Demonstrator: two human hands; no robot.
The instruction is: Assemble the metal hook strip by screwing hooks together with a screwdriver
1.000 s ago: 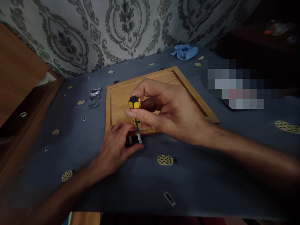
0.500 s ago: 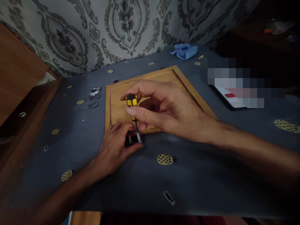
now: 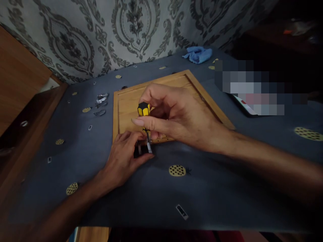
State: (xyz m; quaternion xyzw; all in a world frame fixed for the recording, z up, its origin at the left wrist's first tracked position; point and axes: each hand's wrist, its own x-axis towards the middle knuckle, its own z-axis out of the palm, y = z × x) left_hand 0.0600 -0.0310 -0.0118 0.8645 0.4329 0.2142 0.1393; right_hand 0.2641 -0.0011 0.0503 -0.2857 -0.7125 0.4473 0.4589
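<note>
With twelve o'clock pointing away from the person and the hands at the dial's centre, a patterned wall covering [image 3: 136,30] rises at twelve beyond a cloth-covered counter [image 3: 207,191]. A wooden panel [image 3: 128,109] lies flat there, its near edge at the hands. The right forearm enters between three and four o'clock; the right hand [image 3: 184,116] arches above the panel, thumb and index finger pinching a yellow-and-black screwdriver. The left forearm reaches in from eight o'clock, the left hand [image 3: 122,154] low, its fingers curled at the far side of a dark piece and its thumb along the near side. A partly blurred-out device [image 3: 248,108] sits toward two o'clock, a blue cloth [image 3: 198,54] at one. The screwdriver [image 3: 143,111] stands nearly upright, shaft down at the dark piece [image 3: 142,150]; whether they touch cannot be told. Metal pieces [image 3: 102,100] lie between ten and eleven.
</note>
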